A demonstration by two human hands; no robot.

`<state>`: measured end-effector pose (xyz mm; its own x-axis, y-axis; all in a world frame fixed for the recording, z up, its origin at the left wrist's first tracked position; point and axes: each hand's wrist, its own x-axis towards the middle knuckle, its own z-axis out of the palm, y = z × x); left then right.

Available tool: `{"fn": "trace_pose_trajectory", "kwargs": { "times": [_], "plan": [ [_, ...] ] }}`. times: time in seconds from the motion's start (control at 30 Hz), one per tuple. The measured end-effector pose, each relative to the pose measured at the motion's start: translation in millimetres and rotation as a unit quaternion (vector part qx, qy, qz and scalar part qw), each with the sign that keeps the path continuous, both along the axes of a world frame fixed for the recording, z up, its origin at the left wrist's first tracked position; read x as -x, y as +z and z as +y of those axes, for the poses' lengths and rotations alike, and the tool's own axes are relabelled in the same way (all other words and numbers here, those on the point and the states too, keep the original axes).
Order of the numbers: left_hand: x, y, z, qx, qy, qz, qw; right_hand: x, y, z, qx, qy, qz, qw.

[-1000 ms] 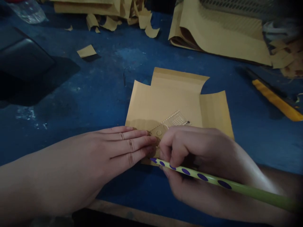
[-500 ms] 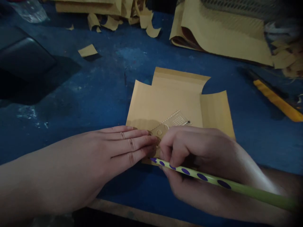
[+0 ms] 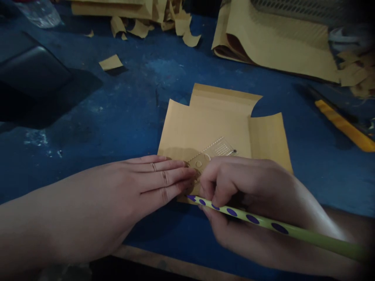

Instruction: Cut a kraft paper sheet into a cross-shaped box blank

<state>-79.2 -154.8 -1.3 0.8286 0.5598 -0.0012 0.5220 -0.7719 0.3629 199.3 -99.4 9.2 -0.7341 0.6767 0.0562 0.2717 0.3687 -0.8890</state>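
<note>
A cut sheet of tan paper (image 3: 216, 117) lies on the blue table, its flaps creased along the edges. On it sits a clear plastic stencil ruler (image 3: 222, 149) with round cutouts, set at a slant and partly covered by both hands. My left hand (image 3: 140, 187) rests flat with fingers stretched out, pressing on the ruler and paper. My right hand (image 3: 237, 187) grips a light green pencil (image 3: 240, 214) with purple spots. The pencil's tip touches the paper's near edge, close to my left fingertips.
A yellow utility knife (image 3: 345, 127) lies at the right. Folded tan paper (image 3: 278, 47) is at the back right, under a grey perforated object (image 3: 299, 9). Paper scraps (image 3: 140, 28) sit at the back, one small piece (image 3: 111, 62) nearer. A dark box-like object (image 3: 32, 74) stands left.
The whole view has shifted very slightly. Both hands, the pencil, the ruler and the paper keep their positions relative to one another.
</note>
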Motion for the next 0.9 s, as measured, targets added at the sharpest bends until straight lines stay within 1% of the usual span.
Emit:
{"fn": "trace_pose_trajectory", "kwargs": {
  "times": [0.17,0.3,0.53,0.8,0.9],
  "plan": [
    [1,-0.3,0,-0.005,-0.004,0.022,1.0,0,1.9,1,-0.011,0.0,0.005,1.0],
    [2,0.2,-2,-0.005,0.001,0.019,1.0,0,3.4,1,-0.006,-0.001,-0.004,1.0],
    [0,-1.9,-5,-0.015,0.018,0.017,1.0,-1,0.3,-1,-0.024,-0.004,0.011,1.0],
    [-2,0.7,-9,-0.022,0.039,0.001,0.999,5,-1.4,-6,-0.049,-0.017,-0.017,0.998],
    [-4,0.7,-9,-0.032,0.04,0.0,0.999,6,-3.6,-10,-0.063,-0.012,-0.023,0.998]
  ]
}}
